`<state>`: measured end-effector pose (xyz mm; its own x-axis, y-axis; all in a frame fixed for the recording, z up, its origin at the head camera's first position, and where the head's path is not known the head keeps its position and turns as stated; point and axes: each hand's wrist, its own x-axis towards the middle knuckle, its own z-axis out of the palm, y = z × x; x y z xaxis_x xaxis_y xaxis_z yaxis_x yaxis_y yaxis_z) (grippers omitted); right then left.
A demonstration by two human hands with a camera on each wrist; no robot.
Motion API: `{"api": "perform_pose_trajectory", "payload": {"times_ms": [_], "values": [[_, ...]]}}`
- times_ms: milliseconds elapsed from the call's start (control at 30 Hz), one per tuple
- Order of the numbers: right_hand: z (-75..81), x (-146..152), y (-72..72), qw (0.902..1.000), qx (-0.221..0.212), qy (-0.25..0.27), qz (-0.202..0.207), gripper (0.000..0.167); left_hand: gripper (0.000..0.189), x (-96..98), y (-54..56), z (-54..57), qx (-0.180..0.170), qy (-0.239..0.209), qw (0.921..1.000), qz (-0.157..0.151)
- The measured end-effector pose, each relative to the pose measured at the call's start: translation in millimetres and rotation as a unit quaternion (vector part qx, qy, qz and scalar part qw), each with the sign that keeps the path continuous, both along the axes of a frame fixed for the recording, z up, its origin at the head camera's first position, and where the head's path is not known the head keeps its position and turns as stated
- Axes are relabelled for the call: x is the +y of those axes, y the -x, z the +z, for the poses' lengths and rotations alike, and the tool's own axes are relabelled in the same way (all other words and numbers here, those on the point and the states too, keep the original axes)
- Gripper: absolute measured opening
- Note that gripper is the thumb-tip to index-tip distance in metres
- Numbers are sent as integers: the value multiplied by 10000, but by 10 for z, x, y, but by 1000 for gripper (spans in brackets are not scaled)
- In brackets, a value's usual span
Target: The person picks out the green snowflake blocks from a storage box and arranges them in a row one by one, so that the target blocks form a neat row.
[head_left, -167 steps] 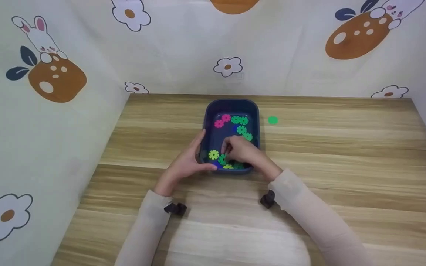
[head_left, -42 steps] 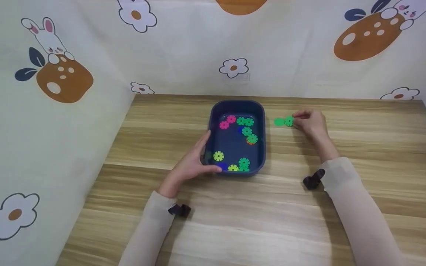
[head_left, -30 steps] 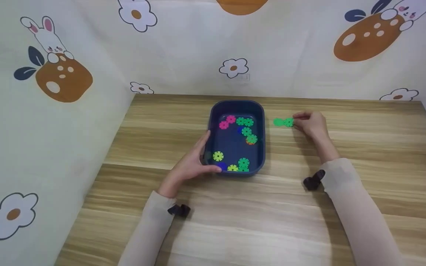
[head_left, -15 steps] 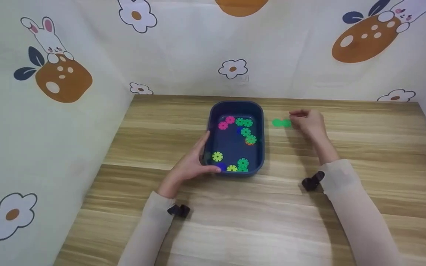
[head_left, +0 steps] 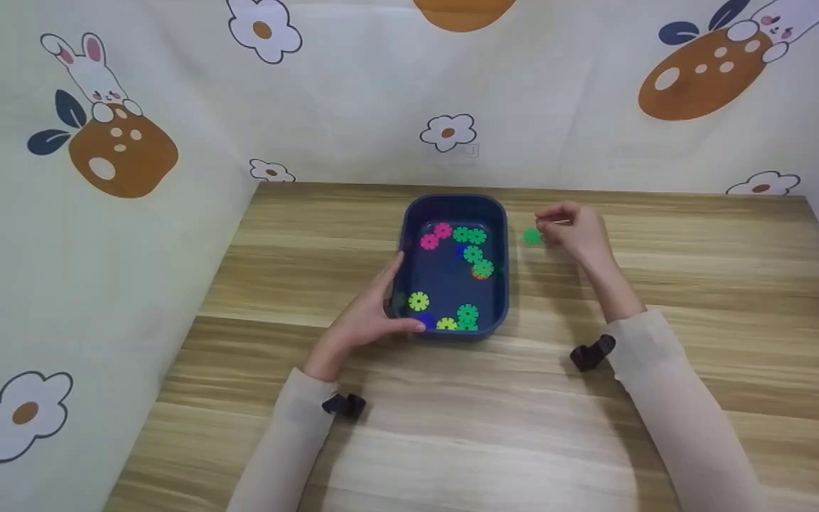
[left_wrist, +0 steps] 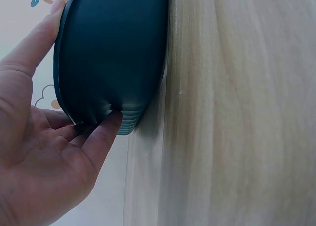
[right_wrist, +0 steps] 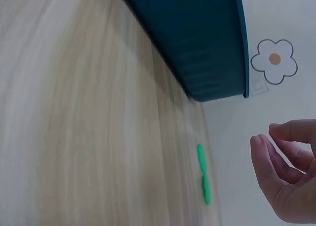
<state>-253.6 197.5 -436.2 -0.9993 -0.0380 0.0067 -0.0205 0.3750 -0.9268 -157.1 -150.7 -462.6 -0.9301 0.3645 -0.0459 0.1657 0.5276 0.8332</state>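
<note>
A dark blue plastic tub (head_left: 443, 276) stands on the table with several notched plastic snowflake discs in it. My left hand (head_left: 361, 320) grips its near left corner, thumb by the near rim and fingers along the left wall. To the right of the tub, my right hand (head_left: 576, 233) hovers over the table with bent fingers. In the right wrist view a small gap shows between thumb and fingers, with nothing held there. Two green snowflake discs (right_wrist: 203, 169) lie end to end on the table below that hand, which partly hides them in the head view.
Inside the tub lie pink discs (head_left: 436, 236) at the far left, green discs (head_left: 473, 254) on the right, and a yellow disc (head_left: 419, 301) near the front. A patterned cloth (head_left: 352, 92) rises behind the wooden table (head_left: 701, 284).
My right hand took a green disc from the tub, set it beside the one on the table, let go, then lifted and moved slightly left. The left hand stays on the tub.
</note>
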Motion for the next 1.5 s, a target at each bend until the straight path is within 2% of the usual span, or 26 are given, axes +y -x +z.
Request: {"api": "perform_pose_trajectory", "payload": {"times_ms": [167,367,800,1067,1333,1433,1500], "values": [[49,-104,-47,9989,-91,443,128,23,117,2,1,1,17,-39,10000,-21],[95,-235,-107,9969,-55,731,273,21,117,2,4,-5,55,-17,10000,-15],[172,-451,-256,9956,12,433,827,19,118,-6,8,-18,81,-50,9999,-82],[176,-623,-338,9873,-131,563,1478,22,118,-12,9,-13,151,-74,9997,-148],[156,-825,-410,9744,-125,136,2242,21,115,0,11,-19,150,-179,9996,-133],[146,-912,-429,9652,-171,-351,2586,23,114,3,14,-22,203,-226,9994,-151],[148,-972,-442,9554,-239,-827,2826,26,114,5,14,-19,218,-241,9993,-160]]}}
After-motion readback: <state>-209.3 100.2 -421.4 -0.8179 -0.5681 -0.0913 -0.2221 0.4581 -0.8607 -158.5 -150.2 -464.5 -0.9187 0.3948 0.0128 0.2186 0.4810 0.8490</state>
